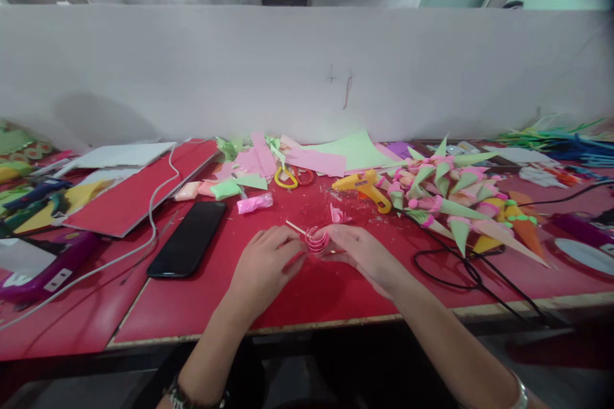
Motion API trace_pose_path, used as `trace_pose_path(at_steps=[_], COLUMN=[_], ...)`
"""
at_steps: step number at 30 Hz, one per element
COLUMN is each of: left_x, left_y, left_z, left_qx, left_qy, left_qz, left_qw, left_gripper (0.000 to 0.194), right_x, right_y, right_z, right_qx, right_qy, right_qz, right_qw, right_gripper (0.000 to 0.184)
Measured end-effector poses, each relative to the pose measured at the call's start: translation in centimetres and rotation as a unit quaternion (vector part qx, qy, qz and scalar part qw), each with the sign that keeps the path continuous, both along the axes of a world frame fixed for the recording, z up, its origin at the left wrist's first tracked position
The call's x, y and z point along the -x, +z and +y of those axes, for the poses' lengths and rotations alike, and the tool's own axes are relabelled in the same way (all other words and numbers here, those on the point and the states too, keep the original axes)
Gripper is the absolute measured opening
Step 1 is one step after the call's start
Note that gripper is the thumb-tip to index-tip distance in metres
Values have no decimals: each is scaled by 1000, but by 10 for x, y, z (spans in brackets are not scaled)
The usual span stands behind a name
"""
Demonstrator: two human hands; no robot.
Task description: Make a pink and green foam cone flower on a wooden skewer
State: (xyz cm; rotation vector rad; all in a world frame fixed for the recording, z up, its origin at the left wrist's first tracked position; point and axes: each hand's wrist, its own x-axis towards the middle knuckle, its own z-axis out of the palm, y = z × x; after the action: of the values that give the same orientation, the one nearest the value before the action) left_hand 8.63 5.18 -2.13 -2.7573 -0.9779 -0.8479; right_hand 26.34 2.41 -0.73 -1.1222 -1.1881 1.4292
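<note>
Low over the red tabletop, a rolled pink paper strip (316, 241) forms loose spiral rings between my two hands. My left hand (267, 262) has its fingers curled and pinched at the roll's left side. From the right, my right hand (361, 252) closes its fingertips on the roll's other edge. A thin pale stick (295, 227) juts up and left from the roll; its lower end is hidden. Just behind my right fingers lies a small pink curled piece (338, 213). A yellow glue gun (363, 189) rests farther back.
A black phone (188, 239) lies left of my hands, beside a white cable (154, 204). Behind are yellow-handled scissors (286, 177), a pink packet (254, 203) and paper sheets (316, 160). Green-and-pink paper cones (444, 188) and a black cord (472, 281) occupy the right.
</note>
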Motion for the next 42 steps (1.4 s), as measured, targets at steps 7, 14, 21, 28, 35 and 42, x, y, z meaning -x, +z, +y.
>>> trace_pose_path(at_steps=[7, 14, 21, 28, 35, 42], left_x=[-1, -2, -5, -3, 4, 7], left_y=[3, 5, 4, 5, 3, 4], left_z=[-2, -4, -5, -6, -5, -4], left_qx=[-28, -75, -101, -127, -91, -136], left_qy=[21, 27, 11, 18, 55, 78], left_qz=[43, 82, 51, 49, -8, -45], left_qw=[998, 993, 994, 991, 994, 987], left_gripper=[6, 11, 15, 21, 21, 11], right_x=[1, -1, 2, -3, -43, -76], right_y=[0, -2, -3, -2, -9, -37], right_z=[0, 0, 0, 3, 17, 44], right_qx=[3, -22, -38, -40, -248, -278], right_qy=[-7, -10, -5, -35, -308, -365], right_qz=[-13, -89, -86, -111, -416, -518], right_qw=[1000, 996, 996, 992, 819, 722], right_gripper=[26, 27, 24, 32, 11, 37])
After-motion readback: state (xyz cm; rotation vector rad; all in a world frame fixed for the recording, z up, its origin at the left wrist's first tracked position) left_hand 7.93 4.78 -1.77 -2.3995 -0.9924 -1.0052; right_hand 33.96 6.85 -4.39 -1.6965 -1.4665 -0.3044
